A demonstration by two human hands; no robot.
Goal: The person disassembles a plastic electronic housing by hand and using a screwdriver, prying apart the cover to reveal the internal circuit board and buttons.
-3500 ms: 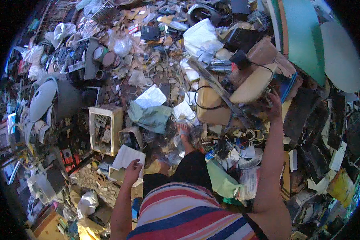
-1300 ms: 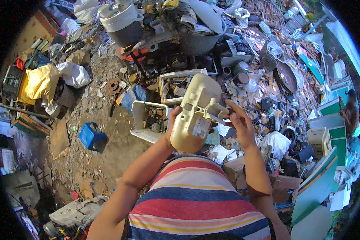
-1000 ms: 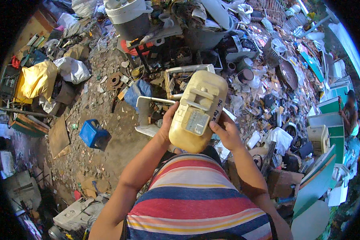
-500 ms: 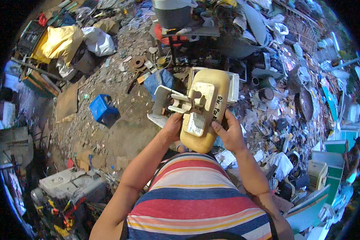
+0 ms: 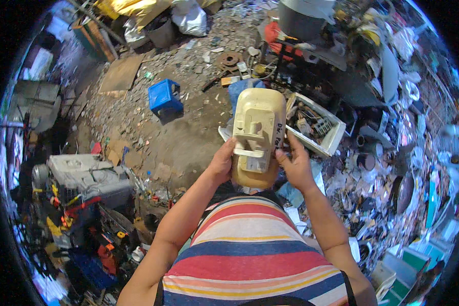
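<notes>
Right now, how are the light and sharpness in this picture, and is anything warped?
Head view: daylit, with the beige casing fairly sharp; in the head view, the blue plastic piece casts a dark shadow; toward the head view's rim, things bend and blur, and its corners are black.

I can't see most fingers of the person's left grip (image 5: pixel 222 162), tucked behind the beige casing (image 5: pixel 261 106), whose far face is hidden too. The casing partly covers a blue bundle (image 5: pixel 238 90); the grey tub (image 5: pixel 301 23) runs off the top, and the white box's (image 5: pixel 336 138) jumbled contents are too small to identify.
</notes>
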